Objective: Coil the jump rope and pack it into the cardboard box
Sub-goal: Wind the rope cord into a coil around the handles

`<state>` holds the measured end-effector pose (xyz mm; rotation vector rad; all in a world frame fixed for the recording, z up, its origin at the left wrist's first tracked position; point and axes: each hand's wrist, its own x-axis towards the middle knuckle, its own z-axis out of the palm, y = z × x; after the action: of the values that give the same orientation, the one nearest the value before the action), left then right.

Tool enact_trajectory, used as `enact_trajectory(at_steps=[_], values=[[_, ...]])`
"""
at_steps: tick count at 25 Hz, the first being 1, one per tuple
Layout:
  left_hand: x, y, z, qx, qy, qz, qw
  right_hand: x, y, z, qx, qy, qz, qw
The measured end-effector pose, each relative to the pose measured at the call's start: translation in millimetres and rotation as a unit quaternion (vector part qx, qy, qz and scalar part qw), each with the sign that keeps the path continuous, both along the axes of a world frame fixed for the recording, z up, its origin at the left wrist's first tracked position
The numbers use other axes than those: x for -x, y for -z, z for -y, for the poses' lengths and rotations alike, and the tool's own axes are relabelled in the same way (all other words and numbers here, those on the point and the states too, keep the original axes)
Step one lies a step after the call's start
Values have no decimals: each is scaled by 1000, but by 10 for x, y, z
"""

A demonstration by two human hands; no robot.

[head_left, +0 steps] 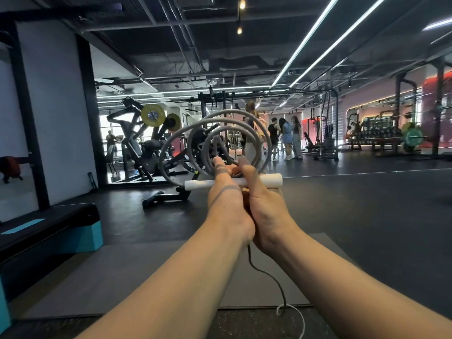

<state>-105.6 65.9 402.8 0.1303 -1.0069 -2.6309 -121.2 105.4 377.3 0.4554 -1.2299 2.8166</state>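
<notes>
Both my arms stretch forward at chest height. My left hand and my right hand are pressed side by side, gripping the jump rope. Several grey rope loops stand upright above my fingers. A white handle lies crosswise under my fingers, its ends sticking out on both sides. A loose end of the rope hangs from below my hands down to the floor, ending in a white curl. No cardboard box is in view.
A grey mat lies on the dark floor below my arms. A black and teal step platform sits at left. Weight machines stand ahead, and several people are far back.
</notes>
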Motion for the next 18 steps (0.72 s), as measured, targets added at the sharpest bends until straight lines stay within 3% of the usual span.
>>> enact_trajectory(at_steps=[4,7,9,11,12,13,14,15,16,17,18], values=[[-80,293,128,101,47,42,993,39,31,-59,-103,58,-18,993],[-200,556,382,98,25,98,990,100,32,-265,-197,80,-95,973],[-306,662,618,116,-88,94,985,177,10,-436,-300,116,-148,935],[-454,595,789,270,-193,-5,943,250,-3,-575,-451,160,-196,856],[-525,486,828,389,-222,-95,889,291,-2,-607,-523,162,-210,810],[-562,350,834,518,-239,-179,801,313,-10,-619,-587,157,-219,764],[-583,178,803,645,-237,-236,687,339,-20,-620,-642,154,-225,716],[-571,-4,752,764,-219,-253,551,352,-43,-612,-685,153,-232,674],[-509,-146,683,858,-197,-240,409,351,-77,-605,-716,154,-238,638],[-432,-241,600,916,-173,-215,290,351,-114,-595,-741,153,-246,606],[-349,-284,518,948,-150,-188,211,341,-153,-584,-759,155,-260,577]])
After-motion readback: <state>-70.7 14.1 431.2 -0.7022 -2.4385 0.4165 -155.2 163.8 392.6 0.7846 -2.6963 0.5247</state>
